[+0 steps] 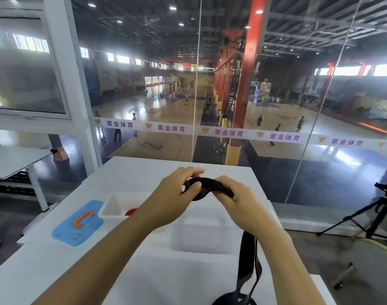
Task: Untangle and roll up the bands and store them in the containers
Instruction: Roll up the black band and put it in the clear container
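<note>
A black band (206, 185) is held above the white table (144, 170) between both hands. My left hand (177, 194) pinches its partly rolled end, with the thumb through the coil. My right hand (234, 199) grips the band just right of that. The loose length (246, 260) hangs down under my right wrist to a dark heap at the bottom edge. A clear container (199, 236) stands on the table below my hands. Left of it is a white container (115, 205) with something red (130, 211) inside, mostly hidden by my left forearm.
A blue lid with an orange handle (78, 223) lies on the table's left side. Glass panels (276, 106) rise right behind the table. A tripod (377, 214) stands on the floor at right, and another white table (14, 159) at left.
</note>
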